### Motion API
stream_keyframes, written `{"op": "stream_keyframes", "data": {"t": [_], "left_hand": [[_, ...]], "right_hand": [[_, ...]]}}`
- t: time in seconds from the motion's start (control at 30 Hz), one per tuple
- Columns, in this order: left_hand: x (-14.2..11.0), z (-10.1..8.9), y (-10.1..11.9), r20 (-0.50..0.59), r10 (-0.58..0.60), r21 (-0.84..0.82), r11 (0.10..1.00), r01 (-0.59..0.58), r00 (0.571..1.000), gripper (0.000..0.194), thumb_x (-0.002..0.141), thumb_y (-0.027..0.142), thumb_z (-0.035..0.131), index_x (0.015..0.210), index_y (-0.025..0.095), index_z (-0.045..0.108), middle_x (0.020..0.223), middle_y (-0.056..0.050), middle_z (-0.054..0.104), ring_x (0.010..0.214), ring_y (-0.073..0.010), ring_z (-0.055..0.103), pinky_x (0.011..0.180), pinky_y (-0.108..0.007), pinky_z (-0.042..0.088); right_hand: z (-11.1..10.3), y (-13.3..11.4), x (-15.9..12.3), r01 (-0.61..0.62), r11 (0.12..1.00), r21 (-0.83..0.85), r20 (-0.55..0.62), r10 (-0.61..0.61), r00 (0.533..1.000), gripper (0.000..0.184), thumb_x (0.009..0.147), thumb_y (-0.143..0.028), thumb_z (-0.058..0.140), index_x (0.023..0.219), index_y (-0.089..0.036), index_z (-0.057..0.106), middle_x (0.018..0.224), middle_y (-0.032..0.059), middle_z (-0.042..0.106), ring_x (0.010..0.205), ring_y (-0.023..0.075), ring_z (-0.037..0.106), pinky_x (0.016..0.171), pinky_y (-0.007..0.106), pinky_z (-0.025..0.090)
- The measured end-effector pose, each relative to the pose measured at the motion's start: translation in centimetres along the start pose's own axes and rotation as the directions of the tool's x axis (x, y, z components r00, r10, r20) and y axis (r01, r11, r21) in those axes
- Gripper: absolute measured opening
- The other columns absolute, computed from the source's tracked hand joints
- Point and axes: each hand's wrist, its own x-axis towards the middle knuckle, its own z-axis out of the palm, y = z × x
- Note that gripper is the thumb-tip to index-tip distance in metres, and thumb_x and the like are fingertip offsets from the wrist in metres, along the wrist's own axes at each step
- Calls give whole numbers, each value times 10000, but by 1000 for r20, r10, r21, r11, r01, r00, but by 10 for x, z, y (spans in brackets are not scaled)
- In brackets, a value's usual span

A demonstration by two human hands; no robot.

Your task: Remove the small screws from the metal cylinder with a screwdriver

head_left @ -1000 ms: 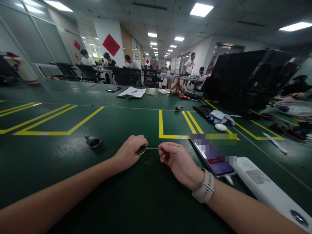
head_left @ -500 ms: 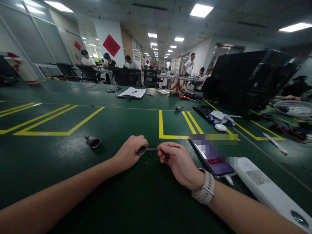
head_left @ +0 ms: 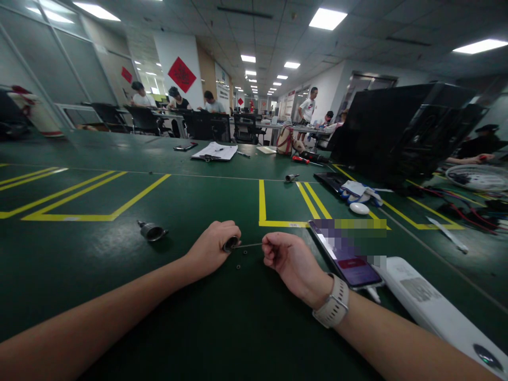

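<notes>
My left hand [head_left: 214, 244] is wrapped round a dark metal cup-shaped part [head_left: 230, 244], its round open end turned toward the right and me. My right hand [head_left: 288, 262], with a pale watch on the wrist, is closed on one end of a thin metal rod [head_left: 250, 245]. The rod's other end reaches the mouth of the cup-shaped part; how far inside it goes cannot be seen. Two tiny dark rings, perhaps nuts, lie on the table between my hands: one ring [head_left: 245, 252] and a nearer ring [head_left: 238, 267]. A similar metal part [head_left: 152, 231] lies left of my left hand.
Right of my right hand lie a phone [head_left: 345, 256] with a cable and a white power bank [head_left: 440, 312]. Beyond are gloves [head_left: 359, 191], a white mouse [head_left: 359, 208], another metal part [head_left: 291, 178], a red screwdriver [head_left: 300, 159], a clipboard [head_left: 214, 151] and a large black case [head_left: 397, 132].
My right hand has shifted slightly right, away from the cup-shaped part, and more of the rod shows at a slightly different slant. My left hand has stayed in place.
</notes>
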Motion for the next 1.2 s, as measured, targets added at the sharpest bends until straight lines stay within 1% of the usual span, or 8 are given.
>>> {"op": "stream_keyframes", "data": {"t": [0.3,0.47,0.67,0.73,0.83,0.93,1.03,1.2], "left_hand": [[0,0,-1,18,-20,-9,1000,20,1000,128,829,180,473,702,176,487,701,19,509,653,-143,487,645,-287,349],[1,0,0,23,-37,-7,999,37,999,127,827,195,472,702,180,485,704,21,511,658,-143,488,643,-286,354],[2,-2,3,20,-142,-16,990,143,990,79,788,225,488,720,185,487,732,4,532,678,-156,506,619,-279,381],[1,-4,5,42,-186,-53,981,188,982,42,744,195,505,784,184,498,787,-6,545,717,-162,520,629,-276,403],[2,-9,8,129,-229,-107,964,244,965,199,690,171,522,888,180,506,879,-24,550,786,-177,530,661,-287,432],[3,-14,12,210,-240,-132,954,271,948,206,717,201,500,920,167,512,923,-44,551,828,-191,529,691,-307,444],[4,-17,16,248,-226,-88,963,255,942,180,752,233,482,908,160,533,923,-51,560,835,-198,527,720,-333,440],[5,-18,19,241,-129,-22,990,138,962,172,805,283,459,863,159,563,873,-48,567,817,-196,521,744,-354,421]], "right_hand": [[3,0,-3,123,989,-87,-70,-130,989,82,617,-179,602,548,-137,592,503,-24,494,490,93,404,478,241,271],[2,3,-1,213,973,-87,-137,-223,965,94,608,-193,606,532,-155,565,502,-36,480,485,91,388,464,240,262],[-2,8,4,273,957,-97,-205,-288,936,103,610,-199,618,536,-163,556,515,-44,476,496,89,387,472,237,274],[-2,8,5,263,960,-98,-202,-278,939,87,612,-201,628,558,-161,573,529,-41,490,504,92,396,479,237,286],[-3,8,5,256,962,-96,-197,-271,942,82,619,-206,637,574,-160,586,544,-38,503,513,93,406,489,236,303],[-3,7,5,256,963,-89,-202,-269,942,84,618,-207,643,576,-159,588,544,-38,507,512,91,408,488,234,303],[-2,6,4,253,965,-75,-214,-263,941,86,614,-203,647,573,-160,586,540,-40,508,510,88,410,488,230,304],[-1,4,3,253,966,-54,-233,-259,937,92,600,-196,656,561,-157,584,531,-41,511,506,85,417,479,223,309]]}}
